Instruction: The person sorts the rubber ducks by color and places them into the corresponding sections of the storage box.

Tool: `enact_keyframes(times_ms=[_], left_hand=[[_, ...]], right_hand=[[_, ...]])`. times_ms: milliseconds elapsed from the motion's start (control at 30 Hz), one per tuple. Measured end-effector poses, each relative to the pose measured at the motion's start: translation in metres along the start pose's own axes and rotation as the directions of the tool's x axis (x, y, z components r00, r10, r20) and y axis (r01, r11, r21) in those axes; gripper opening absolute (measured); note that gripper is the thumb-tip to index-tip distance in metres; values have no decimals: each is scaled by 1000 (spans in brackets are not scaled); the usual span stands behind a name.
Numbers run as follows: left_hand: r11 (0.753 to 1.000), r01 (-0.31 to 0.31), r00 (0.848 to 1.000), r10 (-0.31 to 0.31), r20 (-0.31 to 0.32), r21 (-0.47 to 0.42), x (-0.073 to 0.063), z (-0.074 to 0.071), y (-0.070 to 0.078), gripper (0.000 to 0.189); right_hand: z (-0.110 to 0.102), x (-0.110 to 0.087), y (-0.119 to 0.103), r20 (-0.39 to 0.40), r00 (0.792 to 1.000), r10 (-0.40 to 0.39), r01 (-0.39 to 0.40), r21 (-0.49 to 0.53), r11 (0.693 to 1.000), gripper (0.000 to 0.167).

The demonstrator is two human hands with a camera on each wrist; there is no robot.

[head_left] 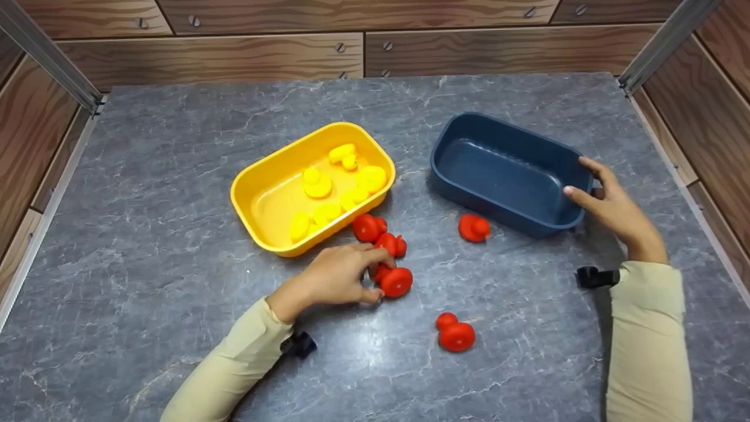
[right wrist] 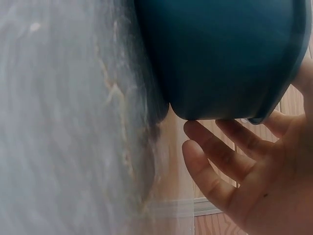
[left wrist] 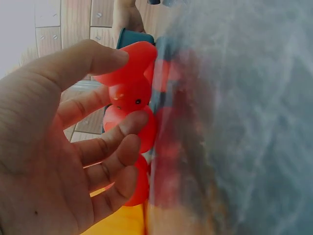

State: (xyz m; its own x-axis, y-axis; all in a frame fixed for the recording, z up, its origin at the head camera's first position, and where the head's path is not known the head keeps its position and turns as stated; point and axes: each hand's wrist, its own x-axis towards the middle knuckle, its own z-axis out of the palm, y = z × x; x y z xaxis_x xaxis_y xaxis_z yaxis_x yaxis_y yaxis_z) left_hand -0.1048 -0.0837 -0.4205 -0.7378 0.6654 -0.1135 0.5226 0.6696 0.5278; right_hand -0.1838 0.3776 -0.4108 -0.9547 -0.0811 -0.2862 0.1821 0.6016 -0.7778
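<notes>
My left hand [head_left: 343,272] curls its thumb and fingers about a red rubber duck [head_left: 397,282], which lies tipped with its flat base showing. In the left wrist view the thumb lies against that duck [left wrist: 128,93], with more red beyond it. Two other red ducks sit between this hand and the yellow bin [head_left: 275,247]. My right hand [head_left: 624,217] grips the right end of the dark blue bin [head_left: 498,170], thumb over the rim and fingers on the outer wall [right wrist: 220,63]. Nothing lies inside the blue bin.
Several yellow ducks [head_left: 317,183] lie in the yellow bin. One red duck [head_left: 473,228] sits before the blue bin, and another red duck [head_left: 456,336] lies on its side nearer the front. Wood-patterned panels [head_left: 234,55] border the grey marbled table [head_left: 146,328].
</notes>
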Motion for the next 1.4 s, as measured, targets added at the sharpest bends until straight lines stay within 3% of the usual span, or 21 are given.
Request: enact_keyframes(times_ms=[167,367,733,900,1167,1400], left_hand=[[999,-20,998,18,-54,-37,-2,-7,2,41],[987,-63,991,44,-130,-145,-5,-16,3,42],[915,-211,949,108,-295,-343,0,-20,6,41],[895,-205,950,85,-299,-397,2,-20,5,40],[846,-196,952,43,-302,-496,20,-25,12,40],[843,-222,938,49,-342,-490,44,-33,28,37]], right_hand=[[-1,0,0,-11,1000,-4,4,-1,1000,77],[-2,-1,1,-24,999,-26,26,-4,1000,75],[-5,-1,2,-25,999,-44,43,-9,999,76],[-3,0,3,-4,1000,-27,27,1,1000,77],[0,2,5,-3,998,-58,58,37,998,76],[0,3,6,-6,997,-76,76,50,996,75]])
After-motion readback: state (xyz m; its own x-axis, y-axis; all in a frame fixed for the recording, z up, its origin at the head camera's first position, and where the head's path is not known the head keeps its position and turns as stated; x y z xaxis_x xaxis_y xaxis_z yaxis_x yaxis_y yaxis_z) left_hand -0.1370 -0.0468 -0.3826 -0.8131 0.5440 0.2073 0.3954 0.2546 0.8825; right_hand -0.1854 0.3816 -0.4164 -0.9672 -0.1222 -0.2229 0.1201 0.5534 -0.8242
